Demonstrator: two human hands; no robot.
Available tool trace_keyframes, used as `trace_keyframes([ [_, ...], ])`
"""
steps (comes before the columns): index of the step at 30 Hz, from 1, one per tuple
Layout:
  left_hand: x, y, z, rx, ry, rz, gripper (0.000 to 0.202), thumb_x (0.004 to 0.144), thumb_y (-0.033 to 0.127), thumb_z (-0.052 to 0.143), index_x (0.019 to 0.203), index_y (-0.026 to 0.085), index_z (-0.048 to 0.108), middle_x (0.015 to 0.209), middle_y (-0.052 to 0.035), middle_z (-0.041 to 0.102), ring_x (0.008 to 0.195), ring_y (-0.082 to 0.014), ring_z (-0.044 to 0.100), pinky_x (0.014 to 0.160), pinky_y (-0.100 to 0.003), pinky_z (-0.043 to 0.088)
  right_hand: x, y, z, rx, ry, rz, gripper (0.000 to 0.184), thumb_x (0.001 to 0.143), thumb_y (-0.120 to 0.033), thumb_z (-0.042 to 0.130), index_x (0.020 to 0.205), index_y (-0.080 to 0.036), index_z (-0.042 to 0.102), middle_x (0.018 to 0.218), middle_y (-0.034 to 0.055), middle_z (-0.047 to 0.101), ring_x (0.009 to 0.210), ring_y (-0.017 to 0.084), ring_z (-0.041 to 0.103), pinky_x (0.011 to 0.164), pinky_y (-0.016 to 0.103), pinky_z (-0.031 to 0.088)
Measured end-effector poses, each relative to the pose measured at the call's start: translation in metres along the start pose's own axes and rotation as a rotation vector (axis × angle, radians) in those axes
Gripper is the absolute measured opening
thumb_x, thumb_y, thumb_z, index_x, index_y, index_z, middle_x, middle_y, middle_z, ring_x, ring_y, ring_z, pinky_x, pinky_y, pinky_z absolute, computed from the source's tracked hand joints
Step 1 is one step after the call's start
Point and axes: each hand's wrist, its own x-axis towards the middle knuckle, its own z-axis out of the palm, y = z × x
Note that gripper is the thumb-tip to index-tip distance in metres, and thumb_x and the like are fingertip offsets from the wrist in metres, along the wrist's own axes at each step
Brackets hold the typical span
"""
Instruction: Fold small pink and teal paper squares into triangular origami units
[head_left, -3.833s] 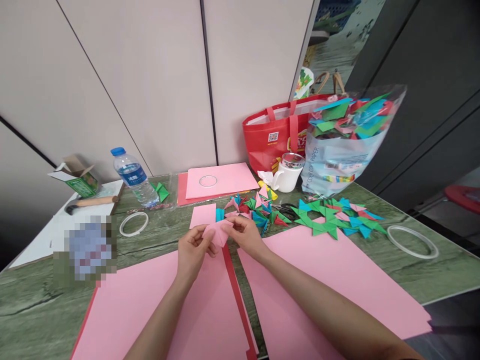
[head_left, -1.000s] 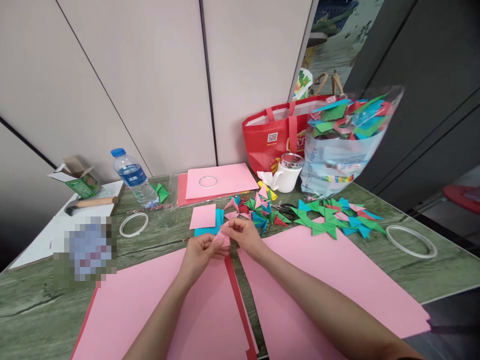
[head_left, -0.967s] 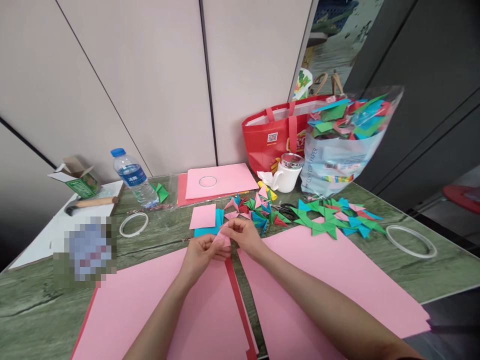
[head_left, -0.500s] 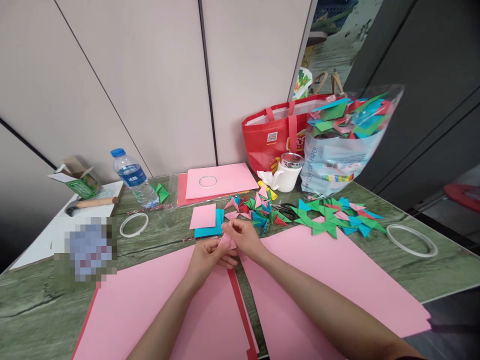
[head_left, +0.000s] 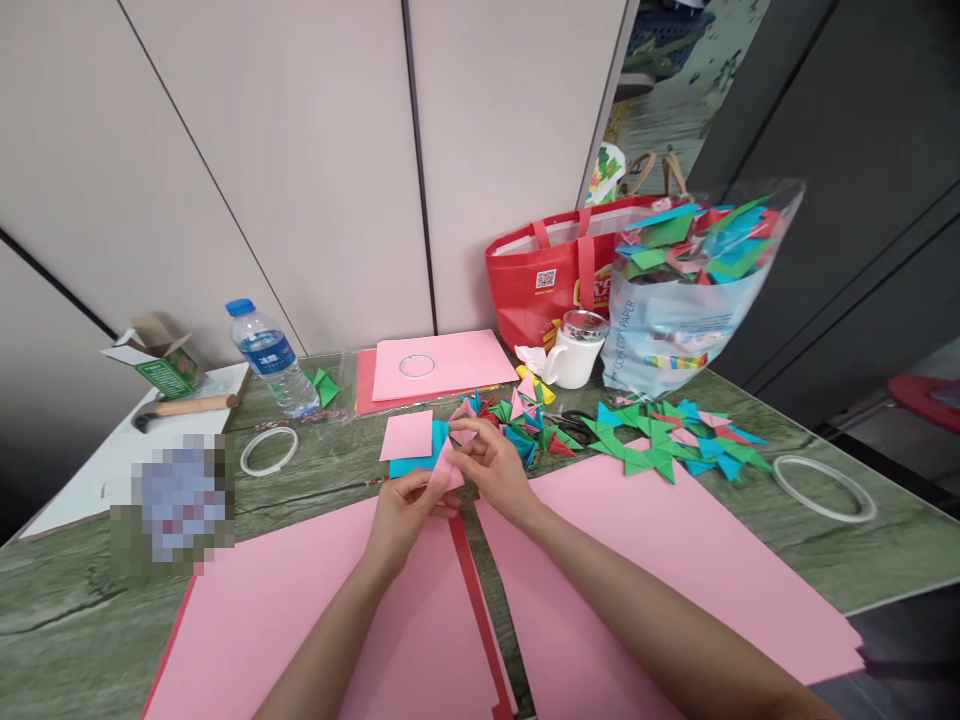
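Observation:
A small folded piece of pink paper (head_left: 445, 470) is pinched between both hands, above the gap between two stacks of large pink sheets. My left hand (head_left: 406, 515) grips its lower left side, thumb on top. From the right, my right hand (head_left: 491, 465) closes its fingertips on the paper's upper right edge. Just beyond the hands lie a pink paper square (head_left: 407, 435) and blue paper (head_left: 412, 466) partly under it. Folded paper pieces (head_left: 517, 410) in several colours are heaped behind my right hand. Fingers hide part of the held paper.
Pink sheets (head_left: 300, 610) lie left, more pink sheets (head_left: 645, 570) right. Paper star rings (head_left: 649, 455), scissors (head_left: 574, 425) and a white ring (head_left: 823, 490) are at right. Behind stand a white mug (head_left: 576, 358), a clear bag (head_left: 667, 310), a red bag (head_left: 525, 290) and a bottle (head_left: 266, 350).
The pink paper shows more of its surface now, with a flap raised between the hands. My right hand's fingers have shifted along its edge. My left hand moved slightly left.

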Motion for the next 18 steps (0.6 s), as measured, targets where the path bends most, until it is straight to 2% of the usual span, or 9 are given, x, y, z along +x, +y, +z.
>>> trace_keyframes([
  [2,0.0006,0.0008,-0.0008,-0.020,0.021,0.022,0.023,0.068,0.037,0.064,0.072,0.015,0.066,0.067,-0.0022,0.066,0.061,-0.0182,0.063,0.063,-0.034,0.054,-0.0004,0.0001,0.0000,-0.042,0.022,-0.053,0.021,0.072,-0.024,0.061,0.093,-0.022,0.058,0.104,0.0052,0.050,0.066,0.010,0.053,0.059,0.024,0.046],
  [5,0.0010,0.0006,-0.0012,-0.074,0.019,0.047,0.020,0.067,0.035,0.065,0.071,0.015,0.063,0.067,-0.0008,0.063,0.065,-0.0158,0.061,0.068,-0.034,0.053,-0.0003,0.0015,-0.0004,-0.145,0.018,-0.128,0.004,0.073,-0.022,0.060,0.075,-0.021,0.064,0.094,0.0052,0.054,0.081,0.015,0.054,0.068,0.027,0.046],
  [7,0.0013,-0.0007,-0.0020,-0.099,0.016,0.053,0.020,0.067,0.034,0.066,0.068,0.015,0.061,0.067,-0.0010,0.062,0.069,-0.0158,0.060,0.071,-0.034,0.052,0.0001,0.0015,-0.0010,-0.204,0.003,-0.149,0.007,0.075,-0.022,0.059,0.071,-0.021,0.065,0.090,0.0053,0.055,0.086,0.017,0.054,0.070,0.029,0.046],
  [11,0.0023,-0.0044,-0.0057,-0.165,0.042,0.063,0.017,0.067,0.031,0.067,0.067,0.015,0.062,0.070,-0.0023,0.064,0.072,-0.0159,0.060,0.076,-0.034,0.050,0.0000,0.0002,-0.0019,-0.307,-0.107,-0.226,0.012,0.074,-0.025,0.061,0.084,-0.024,0.068,0.094,0.0058,0.057,0.088,0.018,0.054,0.074,0.031,0.046],
  [14,0.0037,-0.0055,-0.0080,-0.175,0.065,0.073,0.016,0.066,0.030,0.067,0.067,0.014,0.063,0.073,-0.0044,0.066,0.075,-0.0171,0.061,0.078,-0.033,0.048,-0.0005,0.0027,-0.0021,-0.333,-0.185,-0.281,0.027,0.071,-0.026,0.066,0.098,-0.026,0.065,0.096,0.0056,0.058,0.090,0.019,0.054,0.081,0.034,0.044],
  [18,0.0056,-0.0050,-0.0088,-0.094,0.111,0.122,0.018,0.067,0.032,0.065,0.070,0.015,0.066,0.074,-0.0049,0.067,0.076,-0.0178,0.060,0.078,-0.032,0.047,-0.0004,0.0096,-0.0023,-0.338,-0.183,-0.301,0.025,0.078,-0.027,0.058,0.102,-0.029,0.063,0.097,0.0052,0.059,0.089,0.018,0.056,0.080,0.034,0.045],
])
